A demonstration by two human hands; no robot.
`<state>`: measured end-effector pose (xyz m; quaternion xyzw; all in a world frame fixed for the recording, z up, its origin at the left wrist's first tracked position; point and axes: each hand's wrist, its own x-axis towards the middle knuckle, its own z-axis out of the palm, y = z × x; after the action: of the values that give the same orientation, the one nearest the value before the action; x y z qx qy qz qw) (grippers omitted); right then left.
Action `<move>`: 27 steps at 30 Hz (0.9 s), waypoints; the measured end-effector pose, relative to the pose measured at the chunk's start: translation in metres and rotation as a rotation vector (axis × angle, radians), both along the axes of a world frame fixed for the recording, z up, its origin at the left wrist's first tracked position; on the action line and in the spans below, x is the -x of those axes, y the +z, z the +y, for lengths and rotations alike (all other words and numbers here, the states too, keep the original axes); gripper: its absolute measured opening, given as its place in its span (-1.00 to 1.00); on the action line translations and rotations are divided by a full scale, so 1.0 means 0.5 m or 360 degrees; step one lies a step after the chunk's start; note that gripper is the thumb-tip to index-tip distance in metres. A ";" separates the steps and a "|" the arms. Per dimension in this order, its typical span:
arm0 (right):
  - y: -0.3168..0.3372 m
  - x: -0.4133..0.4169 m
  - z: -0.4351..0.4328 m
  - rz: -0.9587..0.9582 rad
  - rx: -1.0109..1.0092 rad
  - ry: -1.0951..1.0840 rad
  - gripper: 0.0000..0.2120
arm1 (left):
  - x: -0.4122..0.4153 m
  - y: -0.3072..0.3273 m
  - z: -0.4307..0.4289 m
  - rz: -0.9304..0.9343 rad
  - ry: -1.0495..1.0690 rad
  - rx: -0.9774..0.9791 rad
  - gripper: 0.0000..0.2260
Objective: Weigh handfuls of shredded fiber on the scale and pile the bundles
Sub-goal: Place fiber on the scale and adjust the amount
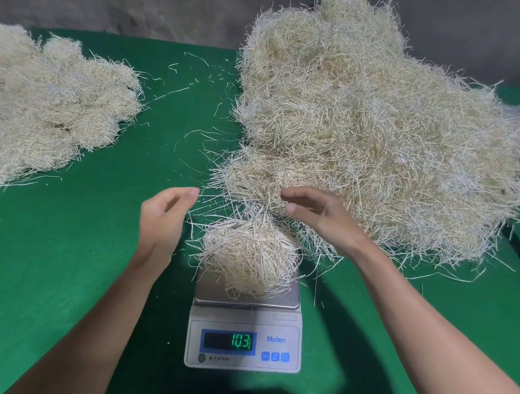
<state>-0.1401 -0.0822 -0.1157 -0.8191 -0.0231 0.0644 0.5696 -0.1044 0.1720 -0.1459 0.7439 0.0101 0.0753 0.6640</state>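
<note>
A white digital scale [244,339] stands near the table's front edge, its green display reading about 10.3. A loose bundle of pale shredded fiber [250,254] lies on its steel pan [216,291]. My left hand [163,215] hovers just left of the bundle, fingers relaxed and holding nothing. My right hand [318,214] hovers above and to the right of it, fingers straight, over the edge of the big raw fiber heap [363,136]. Neither hand touches the bundle.
A pile of weighed bundles [45,104] lies at the left on the green table [81,262]. Stray strands [195,138] litter the cloth between the piles. A grey wall rises behind. The table's right edge drops off past the big heap.
</note>
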 end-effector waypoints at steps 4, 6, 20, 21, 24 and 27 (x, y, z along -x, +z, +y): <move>-0.029 0.013 -0.005 0.0142 0.0463 0.0373 -0.11 | 0.003 -0.029 0.000 0.0228 -0.0079 -0.0297 -0.83; -0.060 0.023 0.008 0.0136 0.0725 0.0466 0.11 | 0.013 -0.045 -0.003 0.0353 -0.0210 -0.0584 -0.62; -0.079 -0.009 0.119 -0.0357 0.0541 -0.0124 -0.31 | 0.005 0.008 -0.116 0.0760 -0.0340 0.0272 -0.56; -0.053 -0.022 0.117 -0.0411 0.0573 -0.0146 -0.34 | -0.010 0.031 -0.128 0.0873 -0.0461 0.0450 -0.53; 0.010 -0.033 0.113 -0.0590 0.0634 -0.0116 -0.36 | -0.039 0.100 -0.168 0.1083 -0.0560 0.0904 -0.50; 0.046 -0.013 0.136 -0.0922 0.0486 -0.0044 -0.35 | -0.056 0.105 -0.203 0.0850 -0.0433 0.0906 -0.69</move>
<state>-0.1336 -0.0140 -0.0928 -0.8796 -0.1632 -0.1761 0.4107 -0.0762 0.0705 -0.0934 0.5184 0.1040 -0.2146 0.8212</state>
